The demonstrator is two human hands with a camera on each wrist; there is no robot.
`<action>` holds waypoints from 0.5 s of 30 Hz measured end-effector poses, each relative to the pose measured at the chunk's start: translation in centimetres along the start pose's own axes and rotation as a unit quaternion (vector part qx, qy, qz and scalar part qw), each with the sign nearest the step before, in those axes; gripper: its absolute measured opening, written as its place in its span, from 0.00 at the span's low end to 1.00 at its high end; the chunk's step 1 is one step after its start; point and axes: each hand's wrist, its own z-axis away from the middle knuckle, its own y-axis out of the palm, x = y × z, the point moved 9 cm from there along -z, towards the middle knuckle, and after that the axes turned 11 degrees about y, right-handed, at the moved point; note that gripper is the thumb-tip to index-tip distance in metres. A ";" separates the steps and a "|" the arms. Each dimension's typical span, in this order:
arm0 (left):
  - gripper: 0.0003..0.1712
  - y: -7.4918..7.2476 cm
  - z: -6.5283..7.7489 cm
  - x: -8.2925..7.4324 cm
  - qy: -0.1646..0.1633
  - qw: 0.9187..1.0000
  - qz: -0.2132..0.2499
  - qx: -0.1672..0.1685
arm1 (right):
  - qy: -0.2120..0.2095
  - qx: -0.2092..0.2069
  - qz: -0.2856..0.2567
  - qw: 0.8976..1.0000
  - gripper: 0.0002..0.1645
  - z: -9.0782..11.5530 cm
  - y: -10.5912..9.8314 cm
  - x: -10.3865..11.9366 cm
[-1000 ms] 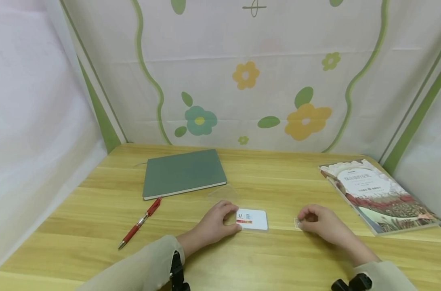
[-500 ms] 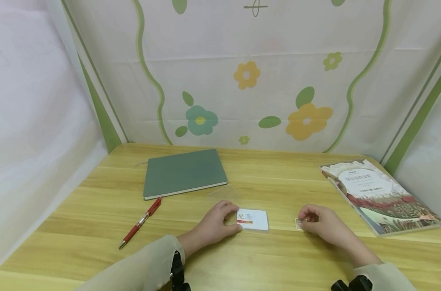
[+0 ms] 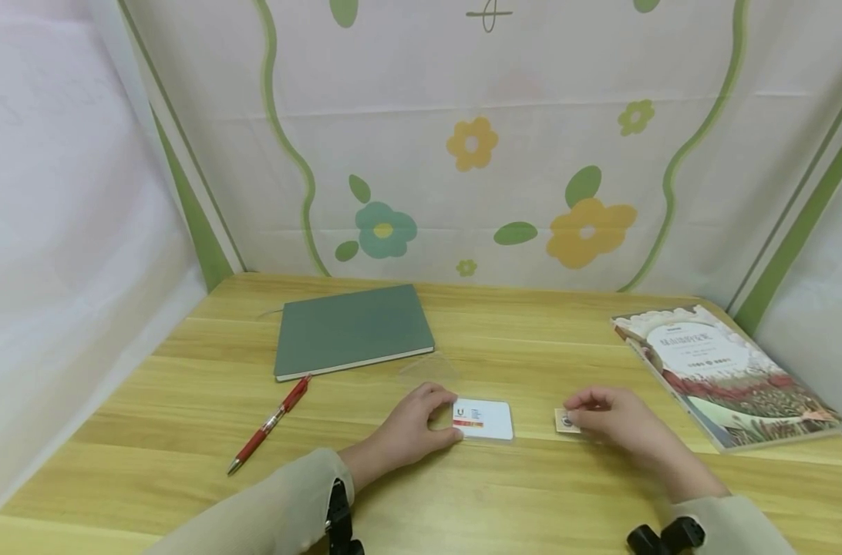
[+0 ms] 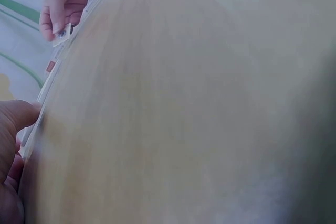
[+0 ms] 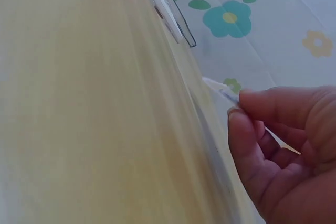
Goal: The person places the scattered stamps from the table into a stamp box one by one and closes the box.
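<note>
One card (image 3: 489, 421) is gripped at its left end by the left hand (image 3: 415, 425), and, farther right, a small square (image 3: 561, 422) is pinched by the right hand (image 3: 618, 422).

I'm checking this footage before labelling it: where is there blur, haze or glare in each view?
Head view: mostly clear, with a pale sheen on the table and the right hand slightly blurred toward its wrist; left wrist view: hazy, wood grain soft, a dark out-of-focus patch at the right edge; right wrist view: grain smeared, the teal printed flower clearer.
</note>
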 end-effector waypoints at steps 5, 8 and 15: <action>0.27 0.0 -0.1 -0.1 -0.002 1.000 0.001 0.003 | 0.004 0.023 -0.087 0.996 0.22 -0.3 0.7 0.2; 0.27 0.1 -0.1 -0.1 -0.004 1.000 0.001 0.004 | 0.002 0.035 -0.118 0.992 0.22 -0.6 1.3 0.6; 0.28 0.1 0.0 0.2 -0.005 1.000 0.001 0.001 | -0.007 0.057 -0.155 0.986 0.18 -1.2 3.2 1.7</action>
